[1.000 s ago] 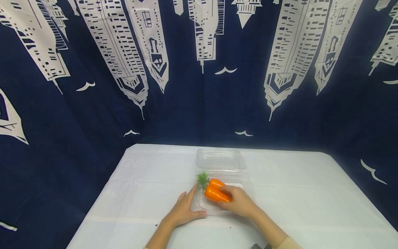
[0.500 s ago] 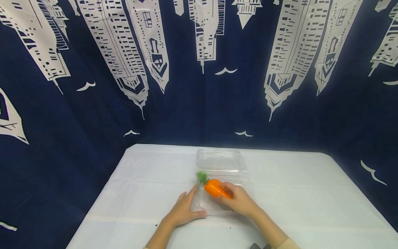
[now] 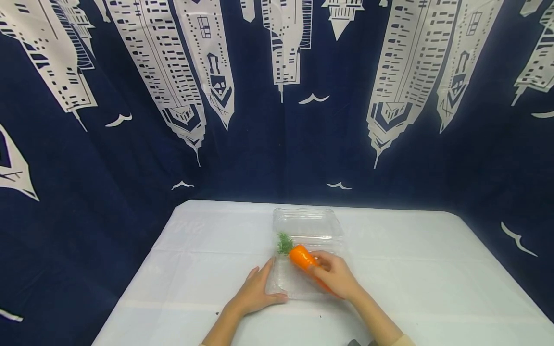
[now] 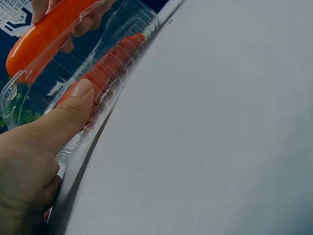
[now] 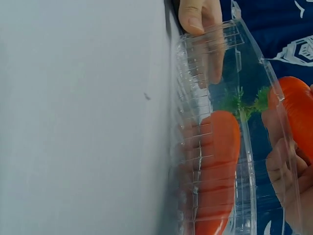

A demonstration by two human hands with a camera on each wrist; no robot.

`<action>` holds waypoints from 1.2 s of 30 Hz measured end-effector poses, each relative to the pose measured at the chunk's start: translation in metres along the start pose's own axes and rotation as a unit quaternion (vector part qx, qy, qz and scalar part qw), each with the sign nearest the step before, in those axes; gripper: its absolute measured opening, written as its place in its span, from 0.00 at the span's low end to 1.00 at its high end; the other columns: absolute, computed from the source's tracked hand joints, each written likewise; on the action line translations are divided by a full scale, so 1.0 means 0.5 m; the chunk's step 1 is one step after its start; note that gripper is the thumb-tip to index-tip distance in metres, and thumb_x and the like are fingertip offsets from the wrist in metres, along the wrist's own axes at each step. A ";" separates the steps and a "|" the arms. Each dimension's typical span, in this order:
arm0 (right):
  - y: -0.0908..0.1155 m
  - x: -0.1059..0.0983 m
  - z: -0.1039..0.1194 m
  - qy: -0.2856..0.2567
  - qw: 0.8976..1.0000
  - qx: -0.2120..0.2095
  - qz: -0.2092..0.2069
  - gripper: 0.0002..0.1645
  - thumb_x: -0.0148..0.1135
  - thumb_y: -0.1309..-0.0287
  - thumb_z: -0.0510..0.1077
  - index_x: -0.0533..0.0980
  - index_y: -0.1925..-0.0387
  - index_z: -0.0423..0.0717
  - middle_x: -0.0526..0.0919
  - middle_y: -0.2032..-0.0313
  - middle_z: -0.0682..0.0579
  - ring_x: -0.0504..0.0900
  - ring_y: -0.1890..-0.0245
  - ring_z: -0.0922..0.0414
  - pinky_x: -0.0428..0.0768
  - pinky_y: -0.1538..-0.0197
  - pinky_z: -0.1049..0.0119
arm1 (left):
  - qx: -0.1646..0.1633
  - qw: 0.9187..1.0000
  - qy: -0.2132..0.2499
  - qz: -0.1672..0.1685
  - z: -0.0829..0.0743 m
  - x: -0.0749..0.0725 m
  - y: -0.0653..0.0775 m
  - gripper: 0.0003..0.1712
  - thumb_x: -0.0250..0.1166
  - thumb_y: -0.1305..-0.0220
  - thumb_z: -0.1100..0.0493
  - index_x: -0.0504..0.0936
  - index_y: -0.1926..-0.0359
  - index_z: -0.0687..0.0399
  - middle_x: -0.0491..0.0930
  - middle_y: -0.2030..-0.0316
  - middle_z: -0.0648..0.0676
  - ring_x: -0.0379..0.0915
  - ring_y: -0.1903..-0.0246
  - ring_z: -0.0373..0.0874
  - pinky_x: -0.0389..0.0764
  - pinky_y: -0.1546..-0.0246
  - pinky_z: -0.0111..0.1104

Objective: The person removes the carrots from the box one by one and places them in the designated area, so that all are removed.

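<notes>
My right hand grips an orange carrot by its body over a clear plastic clamshell container. The carrot's feathery green top points away and to the left. A second carrot shows through the ribbed wall, low inside the container, in both wrist views. From the head it is largely covered by the held carrot and the right hand. My left hand rests against the container's near left corner. Its straight thumb lies along the front wall, with the fingers stretched along the left side.
Behind the base, the container's lid lies folded back on the white table. Small dark specks dot the tabletop near the front. A dark grey object shows beside the right sleeve. A navy curtain hangs behind the table.
Two carrot bodies showed side by side a second ago; now one shows in the head view. My right hand has risen slightly and turned the held carrot. The left hand stays put.
</notes>
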State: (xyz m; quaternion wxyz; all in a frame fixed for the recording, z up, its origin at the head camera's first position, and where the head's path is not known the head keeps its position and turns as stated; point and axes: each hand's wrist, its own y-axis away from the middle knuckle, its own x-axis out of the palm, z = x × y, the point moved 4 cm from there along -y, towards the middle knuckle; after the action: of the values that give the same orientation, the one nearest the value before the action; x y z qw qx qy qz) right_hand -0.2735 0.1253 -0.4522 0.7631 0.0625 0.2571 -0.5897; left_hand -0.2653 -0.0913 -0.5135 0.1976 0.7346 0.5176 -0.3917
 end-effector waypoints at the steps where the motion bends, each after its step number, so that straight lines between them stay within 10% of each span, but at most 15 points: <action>1: 0.001 -0.002 0.000 -0.007 1.000 0.007 -0.006 0.19 0.63 0.47 0.41 0.76 0.53 0.38 0.82 0.68 0.47 0.82 0.70 0.57 0.80 0.68 0.69 | 0.000 1.000 -0.001 0.001 0.000 0.000 0.000 0.63 0.63 0.57 0.27 0.49 0.30 0.60 0.56 0.33 0.59 0.57 0.37 0.52 0.45 0.33 0.46; 36: 0.050 -0.114 -0.036 -0.068 0.975 0.135 -0.163 0.21 0.55 0.37 0.48 0.72 0.46 0.42 0.80 0.57 0.40 0.80 0.66 0.53 0.81 0.64 0.68 | -0.007 1.000 0.005 0.004 0.000 -0.001 -0.001 0.64 0.63 0.58 0.27 0.48 0.30 0.60 0.55 0.33 0.60 0.56 0.36 0.52 0.44 0.33 0.46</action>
State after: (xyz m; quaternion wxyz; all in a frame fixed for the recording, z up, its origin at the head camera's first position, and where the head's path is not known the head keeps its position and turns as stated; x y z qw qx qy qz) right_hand -0.2656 0.1893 -0.4462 0.6570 0.0823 0.1290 -0.7382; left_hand -0.2658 -0.0915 -0.5131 0.2019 0.7374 0.5180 -0.3836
